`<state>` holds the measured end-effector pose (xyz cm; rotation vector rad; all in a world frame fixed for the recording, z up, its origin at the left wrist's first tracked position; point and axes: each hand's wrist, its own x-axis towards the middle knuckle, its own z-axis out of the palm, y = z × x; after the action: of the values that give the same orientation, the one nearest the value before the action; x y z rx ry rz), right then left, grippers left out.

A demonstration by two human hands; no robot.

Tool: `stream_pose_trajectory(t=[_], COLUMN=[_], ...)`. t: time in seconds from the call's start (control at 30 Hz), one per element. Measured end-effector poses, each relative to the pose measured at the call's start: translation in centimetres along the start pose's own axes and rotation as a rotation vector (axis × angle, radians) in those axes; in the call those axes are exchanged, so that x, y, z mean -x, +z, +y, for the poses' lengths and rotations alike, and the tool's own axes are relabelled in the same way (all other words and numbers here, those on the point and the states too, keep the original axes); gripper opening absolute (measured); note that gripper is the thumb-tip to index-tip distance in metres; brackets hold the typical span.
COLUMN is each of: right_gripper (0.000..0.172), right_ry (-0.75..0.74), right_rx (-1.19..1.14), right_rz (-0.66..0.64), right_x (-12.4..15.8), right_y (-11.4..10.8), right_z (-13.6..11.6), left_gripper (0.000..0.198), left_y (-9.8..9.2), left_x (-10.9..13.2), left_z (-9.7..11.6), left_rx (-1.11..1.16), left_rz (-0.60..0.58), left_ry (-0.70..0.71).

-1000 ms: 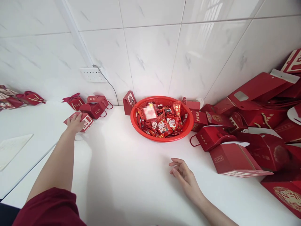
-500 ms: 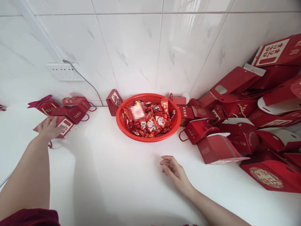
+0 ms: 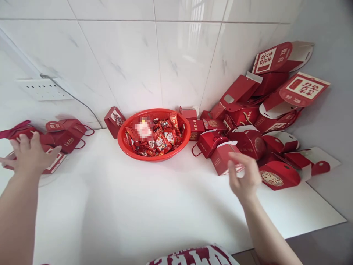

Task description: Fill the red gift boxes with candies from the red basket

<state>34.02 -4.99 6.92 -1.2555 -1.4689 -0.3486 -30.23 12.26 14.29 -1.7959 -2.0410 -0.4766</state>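
Note:
My left hand [image 3: 31,156] lies spread over a red gift box [image 3: 56,162] at the far left, partly covering it; its fingers are apart. At the right, my right hand [image 3: 246,178] is raised in front of a red box [image 3: 219,160] with a white inner edge. Its thumb and fingers are apart and nothing shows between them; whether the fingertips touch the box I cannot tell. Between my hands, against the wall, stands a red plastic basket [image 3: 154,158] filled with red-wrapped sweets [image 3: 162,140].
Several red boxes [image 3: 244,141], some with flaps up, are heaped along the right wall. Other boxes [image 3: 67,136] with cord handles stand at the left. One small box [image 3: 113,122] leans beside the basket. A cable [image 3: 82,105] hangs from the wall socket [image 3: 45,90].
The view has turned to the right. My right hand has moved right and forward, from the bare tabletop to the heap of boxes. My left hand stays over the left box, fingers more spread.

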Motion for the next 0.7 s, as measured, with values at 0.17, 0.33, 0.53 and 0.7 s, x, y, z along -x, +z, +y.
stream_pose_trajectory(t=[0.17, 0.33, 0.53, 0.7], right_gripper=[0.034, 0.019, 0.014, 0.018], right_ry=[0.21, 0.086, -0.259, -0.658], right_rx=[0.143, 0.045, -0.341, -0.447], right_rz=[-0.261, -0.607, -0.793, -0.81], right_x=[-0.8, -0.6, -2.5, -2.4], right_y=[-4.3, -7.5, -5.6, 0.5], right_z=[5.8, 6.2, -1.7, -8.7], left_gripper=[0.068, 0.041, 0.03, 0.031], left_y=[-3.1, -6.2, -10.9, -12.7], left_x=[5.0, 9.2, 11.2, 12.5], left_z=[10.2, 14.5, 17.6, 21.8], left_rx=[0.148, 0.278, 0.422, 0.562], left_rz=[0.19, 0.199, 0.159, 0.081], left_ry=[0.139, 0.335, 0.406, 0.616])
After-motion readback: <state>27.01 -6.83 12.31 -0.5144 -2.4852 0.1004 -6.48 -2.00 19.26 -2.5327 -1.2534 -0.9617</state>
